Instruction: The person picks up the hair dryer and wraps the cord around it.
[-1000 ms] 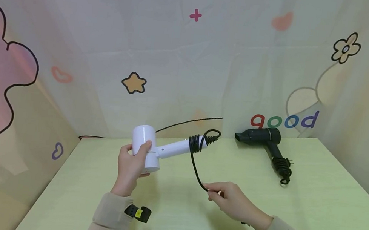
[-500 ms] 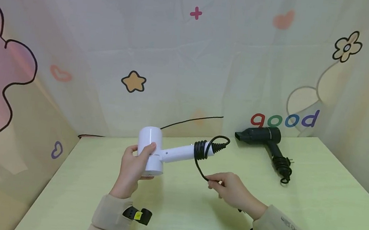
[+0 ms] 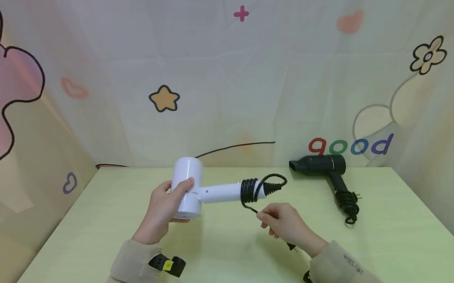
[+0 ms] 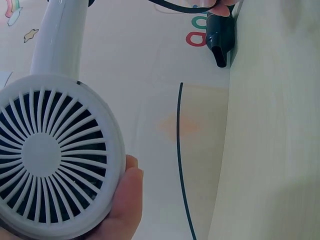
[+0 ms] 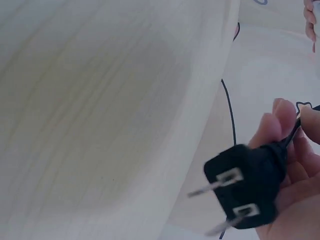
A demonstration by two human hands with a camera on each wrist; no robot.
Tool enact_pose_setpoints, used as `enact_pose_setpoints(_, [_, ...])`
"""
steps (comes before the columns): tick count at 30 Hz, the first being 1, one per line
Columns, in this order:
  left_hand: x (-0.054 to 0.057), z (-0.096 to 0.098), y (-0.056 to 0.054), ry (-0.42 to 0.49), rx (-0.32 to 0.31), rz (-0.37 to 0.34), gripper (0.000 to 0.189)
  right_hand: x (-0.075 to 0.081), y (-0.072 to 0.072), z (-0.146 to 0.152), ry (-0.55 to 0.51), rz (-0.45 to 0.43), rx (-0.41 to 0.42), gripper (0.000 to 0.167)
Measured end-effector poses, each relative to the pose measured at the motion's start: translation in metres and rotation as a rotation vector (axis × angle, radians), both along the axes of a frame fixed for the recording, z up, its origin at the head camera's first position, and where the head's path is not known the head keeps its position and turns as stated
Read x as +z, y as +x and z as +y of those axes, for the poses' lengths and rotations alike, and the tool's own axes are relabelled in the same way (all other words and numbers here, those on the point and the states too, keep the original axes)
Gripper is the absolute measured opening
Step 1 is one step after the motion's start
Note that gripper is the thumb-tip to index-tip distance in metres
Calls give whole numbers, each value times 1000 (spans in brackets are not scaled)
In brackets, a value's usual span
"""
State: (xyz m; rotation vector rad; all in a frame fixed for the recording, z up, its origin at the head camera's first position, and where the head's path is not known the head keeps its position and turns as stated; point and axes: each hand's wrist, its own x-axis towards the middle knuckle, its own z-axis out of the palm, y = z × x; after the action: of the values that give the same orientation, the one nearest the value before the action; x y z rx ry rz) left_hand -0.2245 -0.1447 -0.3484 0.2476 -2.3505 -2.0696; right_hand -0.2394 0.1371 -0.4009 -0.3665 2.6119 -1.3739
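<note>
My left hand [image 3: 164, 206] grips the barrel of a white hair dryer [image 3: 221, 192], holding it above the table with its handle pointing right. The slotted round grille [image 4: 42, 155] fills much of the left wrist view. Several turns of black cord [image 3: 248, 190] are wound round the handle's end, and a loop stands out beyond it. With thumb and fingers, my right hand [image 3: 287, 223] pinches the cord close to the handle. A two-pin plug [image 5: 245, 186] hangs at the palm side of that hand in the right wrist view.
A black hair dryer [image 3: 318, 165] lies at the table's back right, its own cord wound round its handle [image 3: 346, 202]. The pale green table [image 3: 220, 271] meets a printed cloth backdrop [image 3: 234, 77] along its back edge.
The white hair dryer has shifted right, its handle tilting less upward. My right hand has risen toward the handle, and the stretch of cord between them has become shorter.
</note>
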Motion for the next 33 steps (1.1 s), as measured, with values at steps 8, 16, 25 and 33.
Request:
enact_pose_setpoints(8, [0, 0, 1, -26, -50, -5, 66, -1, -9, 5, 57, 42, -7, 26])
enact_pose_setpoints(16, [-2, -4, 2, -48, -114, -23, 61, 6, -14, 16, 90, 95, -20, 12])
enact_pose_setpoints(25, [-3, -6, 4, -47, -195, -23, 55, 23, -15, 26, 124, 200, 68, 25])
enact_pose_setpoints(33, [-4, -6, 5, -77, -255, -27, 55, 31, -15, 33, 163, 211, 86, 33])
